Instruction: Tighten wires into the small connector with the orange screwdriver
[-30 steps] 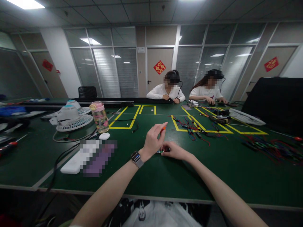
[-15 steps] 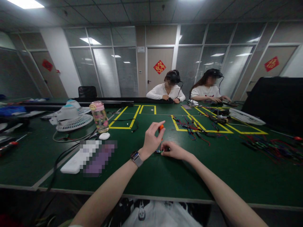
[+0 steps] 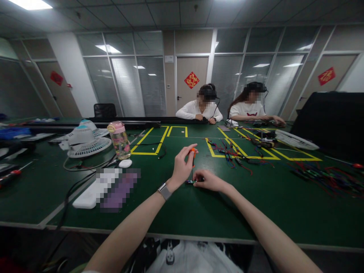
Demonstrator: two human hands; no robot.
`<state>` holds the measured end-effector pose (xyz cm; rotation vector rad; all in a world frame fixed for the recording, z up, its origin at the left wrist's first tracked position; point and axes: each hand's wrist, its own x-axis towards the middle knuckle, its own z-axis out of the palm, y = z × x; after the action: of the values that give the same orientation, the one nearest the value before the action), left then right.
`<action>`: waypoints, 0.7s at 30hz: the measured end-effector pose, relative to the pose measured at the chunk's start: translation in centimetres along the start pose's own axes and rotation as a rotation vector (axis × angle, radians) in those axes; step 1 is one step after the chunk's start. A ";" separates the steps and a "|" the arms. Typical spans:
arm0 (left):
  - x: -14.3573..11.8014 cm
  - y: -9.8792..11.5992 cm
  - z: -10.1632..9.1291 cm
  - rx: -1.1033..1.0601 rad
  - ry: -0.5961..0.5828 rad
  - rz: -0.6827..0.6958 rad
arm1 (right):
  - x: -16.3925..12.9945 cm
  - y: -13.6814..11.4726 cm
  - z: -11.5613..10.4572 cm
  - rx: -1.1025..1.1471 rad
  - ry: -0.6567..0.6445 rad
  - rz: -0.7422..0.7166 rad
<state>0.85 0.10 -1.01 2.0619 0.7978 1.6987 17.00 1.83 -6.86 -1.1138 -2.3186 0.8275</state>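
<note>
My left hand (image 3: pixel 182 163) grips an orange-handled screwdriver (image 3: pixel 193 151) near the top of its handle. The screwdriver stands upright, its thin dark shaft pointing down at a small circuit board (image 3: pixel 189 182) on the table. Closed at the board's right end, my right hand (image 3: pixel 209 181) pinches it between thumb and fingers. Part of the board is hidden by the fingertips, and the shaft's exact contact point is too small to make out.
Bundles of red and black wires (image 3: pixel 233 153) lie ahead to the right, more at far right. On the left are a bottle (image 3: pixel 120 142), a white fan (image 3: pixel 89 146) and a white case (image 3: pixel 125 163). Two people sit across the green table (image 3: pixel 176 222).
My left hand has turned slightly around the screwdriver handle, its wrist rotating a little. The right hand and the board stay put. Across the table, one person's hand has shifted right.
</note>
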 end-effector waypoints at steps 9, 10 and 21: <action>0.0 -0.1 -0.3 0.046 0.015 -0.005 | 0.1 0.2 0.1 0.003 0.008 -0.006; 0.0 -0.1 -0.2 0.015 -0.009 -0.007 | 0.1 0.2 0.1 0.007 0.006 -0.005; 0.0 -0.1 -0.3 0.140 0.072 0.023 | 0.0 0.1 0.1 -0.010 0.010 0.001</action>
<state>0.56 0.11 -1.00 2.1181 0.9436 1.7856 16.98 1.86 -6.95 -1.1206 -2.3168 0.8095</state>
